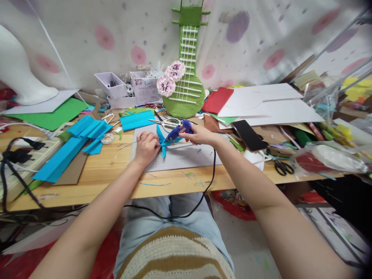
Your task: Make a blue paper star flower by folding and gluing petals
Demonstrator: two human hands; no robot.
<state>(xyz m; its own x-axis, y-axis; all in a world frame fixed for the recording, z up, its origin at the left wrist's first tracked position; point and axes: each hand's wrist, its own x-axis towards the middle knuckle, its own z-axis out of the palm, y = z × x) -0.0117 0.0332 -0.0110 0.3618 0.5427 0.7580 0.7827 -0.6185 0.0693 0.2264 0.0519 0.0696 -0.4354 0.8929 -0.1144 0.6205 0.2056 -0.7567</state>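
My right hand [199, 134] is wrapped round a blue hot glue gun [179, 130], its nozzle pointing left and down. Under the nozzle is a blue paper piece with petal-like points [163, 149], pinched at its left side by my left hand [147, 147]. Whether the nozzle touches the paper I cannot tell. Both hands are over a grey board [180, 159] on the wooden table. Scissors with pale handles [171, 124] lie just behind the glue gun. The gun's black cord [213, 166] runs down over the table edge and across my lap.
Blue crepe paper strips [68, 149] and a power strip [35, 162] lie at left. A green guitar-shaped craft [186, 97] stands at the back. To the right are a phone [249, 135], black-handled scissors [283, 167] and white sheets [273, 110].
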